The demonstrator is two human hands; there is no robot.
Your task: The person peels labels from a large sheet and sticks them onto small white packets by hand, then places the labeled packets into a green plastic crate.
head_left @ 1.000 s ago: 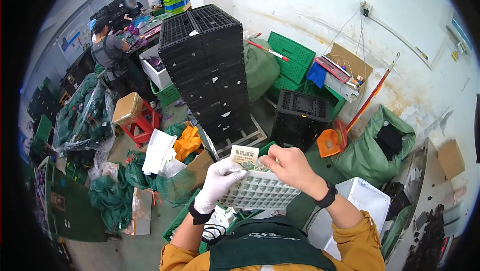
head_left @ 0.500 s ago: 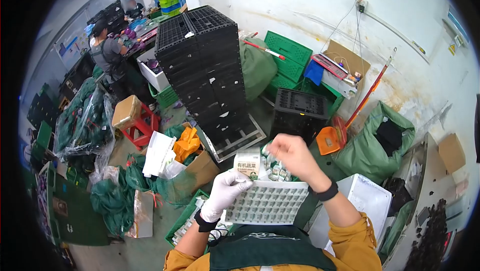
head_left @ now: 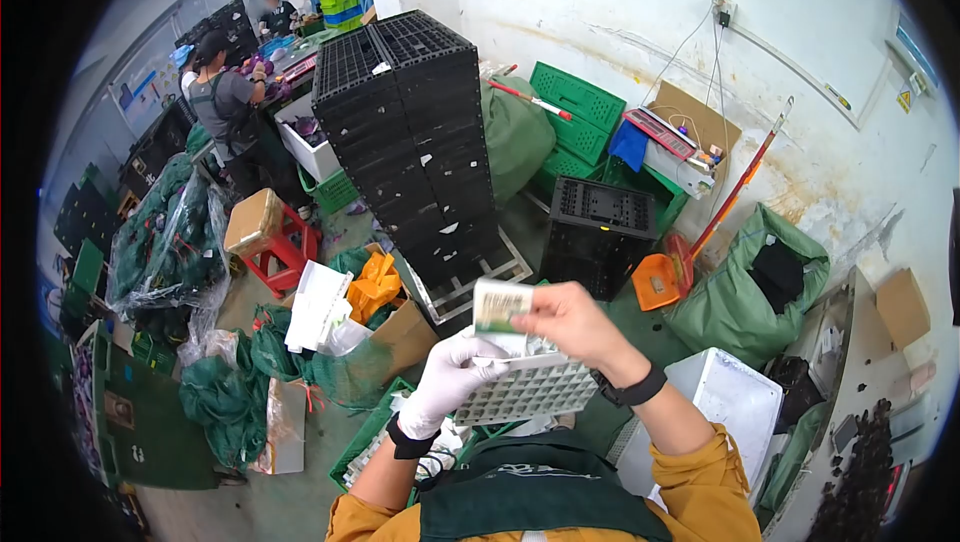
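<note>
My left hand (head_left: 445, 382), in a white glove, grips the left upper corner of a white panel (head_left: 528, 394) patterned with rows of small grey-green cells. The panel is tilted in front of my apron. Between the thumb and fingers of my bare right hand (head_left: 582, 327) is a printed label (head_left: 500, 304), pale on top with a green lower part and blurred lettering. It stands just above my gloved fingers and the panel's upper edge. Below my left hand, a green crate (head_left: 365, 450) with white items in it sits on the floor.
A tall stack of black crates (head_left: 405, 132) rises ahead. Left of it are a red stool (head_left: 285, 252) and a cardboard box (head_left: 405, 337). A white foam box (head_left: 735, 392) and green sack (head_left: 740, 292) stand at right. A co-worker (head_left: 225, 107) stands far left.
My right hand has come left and down to the label and now grips it, lifting it slightly. The panel has tipped and shows narrower. The co-worker at far left has turned slightly.
</note>
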